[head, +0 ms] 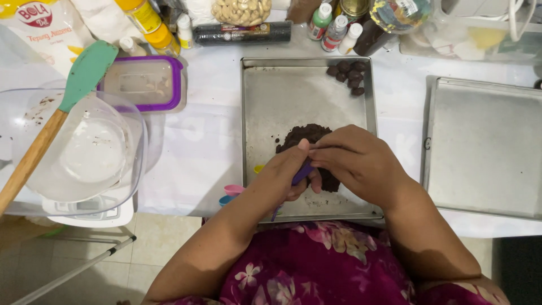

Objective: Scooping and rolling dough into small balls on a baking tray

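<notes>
- scooping dark dough (307, 135) at tray (254, 113) centre; left hand (285, 172) wraps closed around purple spoon (302, 171).
- right hand (355, 161), fingers curled, presses dough into it.
- keep portions matching balls (348, 75) at one o'clock.

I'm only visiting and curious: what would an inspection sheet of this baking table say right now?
Surface: table under a white cover.
Job's things: metal tray with a dark crumbly dough pile and small dark balls in its far corner; purple scoop.
Clutter: clear bowl with a green spatula, lidded purple container, second empty tray, bottles and bags along the back.
Grippers: left hand holds the purple scoop; right hand presses on the scoop.
Cables: white cord at the far right.
Surroundings: tiled floor below.
</notes>
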